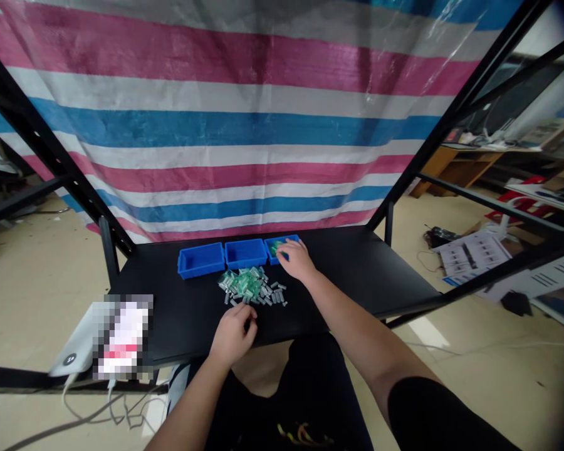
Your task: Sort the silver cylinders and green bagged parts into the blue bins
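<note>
A pile of small green and clear-grey plastic pieces (247, 284), too small to name by kind, lies in the middle of the black table. My left hand (236, 329) rests at the pile's near edge with curled fingers; whether anything sits between the fingertips is hidden. Over the right blue bin (269, 259) reaches my right hand (295, 258), its thumb and fingers apart above several green pieces (276, 247) inside. I see nothing held in it. The middle blue bin (245, 264) and the left blue bin (202, 271) stand in line beside it, with no pieces visible inside.
A striped plastic sheet (263, 131) hangs behind the black table (357, 275) on a black metal frame (108, 250). At the left edge lie a white device (82, 338) with cables and a blurred-out object (125, 335).
</note>
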Motion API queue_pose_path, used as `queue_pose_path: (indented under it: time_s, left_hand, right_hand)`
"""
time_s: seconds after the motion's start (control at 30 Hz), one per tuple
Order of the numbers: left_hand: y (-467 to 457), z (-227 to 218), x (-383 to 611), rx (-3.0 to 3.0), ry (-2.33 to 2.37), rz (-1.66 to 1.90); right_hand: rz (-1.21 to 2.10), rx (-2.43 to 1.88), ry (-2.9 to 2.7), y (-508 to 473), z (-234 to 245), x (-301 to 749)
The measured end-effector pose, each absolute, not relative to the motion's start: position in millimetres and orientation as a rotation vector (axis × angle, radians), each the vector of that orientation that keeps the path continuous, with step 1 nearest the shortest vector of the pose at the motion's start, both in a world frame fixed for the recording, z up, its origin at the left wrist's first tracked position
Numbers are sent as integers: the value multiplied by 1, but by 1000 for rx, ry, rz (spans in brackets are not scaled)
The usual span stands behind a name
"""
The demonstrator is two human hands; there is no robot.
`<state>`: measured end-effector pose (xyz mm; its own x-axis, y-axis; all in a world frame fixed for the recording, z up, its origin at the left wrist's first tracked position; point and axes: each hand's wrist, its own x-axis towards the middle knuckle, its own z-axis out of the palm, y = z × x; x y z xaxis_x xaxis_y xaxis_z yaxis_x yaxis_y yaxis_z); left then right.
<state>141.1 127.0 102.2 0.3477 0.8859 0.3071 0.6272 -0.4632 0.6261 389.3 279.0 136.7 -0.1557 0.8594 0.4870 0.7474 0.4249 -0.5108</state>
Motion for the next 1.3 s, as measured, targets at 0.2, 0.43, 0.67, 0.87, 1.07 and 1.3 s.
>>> queue_pose_path:
  time_s: [0.2, 0.43, 0.67, 0.87, 1.07, 1.3]
  left_hand:
    - [127, 103, 142, 2209, 1328, 903]
    - [127, 102, 141, 2212, 1326, 887]
    - [127, 102, 141, 2226, 1332, 877]
    - [126, 103, 141, 2223, 1339, 871]
    - [127, 102, 141, 2209, 1334, 877]
    - [126, 103, 140, 2207, 1327, 863]
  right_hand:
    - [176, -1413, -2165, 281, 127, 387]
    - [228, -1266, -2005, 273, 141, 377]
    - [405, -1169, -2262, 251, 129, 336]
    - [264, -1407, -2313, 248, 125, 320]
    - [451, -1328, -1900, 255, 112, 325]
    - [529, -1243, -1349, 277, 133, 363]
